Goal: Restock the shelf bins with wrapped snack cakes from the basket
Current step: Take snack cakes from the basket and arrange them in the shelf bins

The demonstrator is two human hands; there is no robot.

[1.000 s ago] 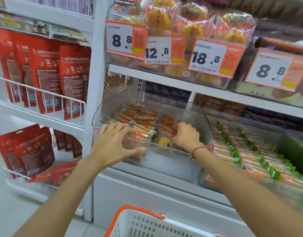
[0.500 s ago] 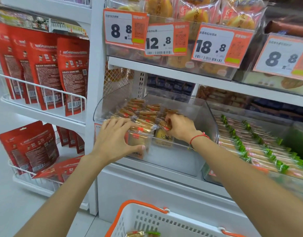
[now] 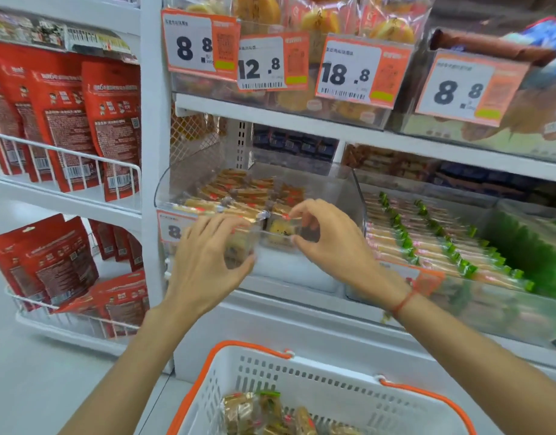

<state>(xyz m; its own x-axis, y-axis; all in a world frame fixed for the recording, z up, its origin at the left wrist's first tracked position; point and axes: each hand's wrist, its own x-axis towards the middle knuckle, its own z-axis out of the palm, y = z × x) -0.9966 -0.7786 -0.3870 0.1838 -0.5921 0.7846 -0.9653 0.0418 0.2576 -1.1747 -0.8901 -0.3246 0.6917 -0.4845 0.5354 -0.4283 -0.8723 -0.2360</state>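
Up close, the left hand (image 3: 207,265) lies against the front of the clear bin (image 3: 349,196), fingers spread over the top edge and thumb curved round the front wall, clasping the bin's front-left corner. The right hand (image 3: 330,243) hovers at the same front edge a little to the right, thumb and forefinger curled toward each other in a loose ring; whether they pinch a wrapper cannot be told, since the clear plastic blurs there. A red cord (image 3: 402,302) circles the right wrist. Inside the bin, wrapped snack cakes (image 3: 239,189) fill the left and rear parts in rows, while the front-right corner beside the right hand shows bare bottom. Just right of the bin, touching its side wall, a second clear bin (image 3: 458,312) holds green-tipped wrapped bars (image 3: 427,243) in tight rows. Above the bins runs a white shelf edge (image 3: 302,120) hung with orange price tags (image 3: 361,70), leaving a low gap over the bin's open top. Left of the white upright, red pouches (image 3: 110,120) stand behind wire rails. Below the forearms, the white basket (image 3: 317,387) with orange rim sits near the shelf base, with more wrapped cakes (image 3: 264,412) lying at its bottom.
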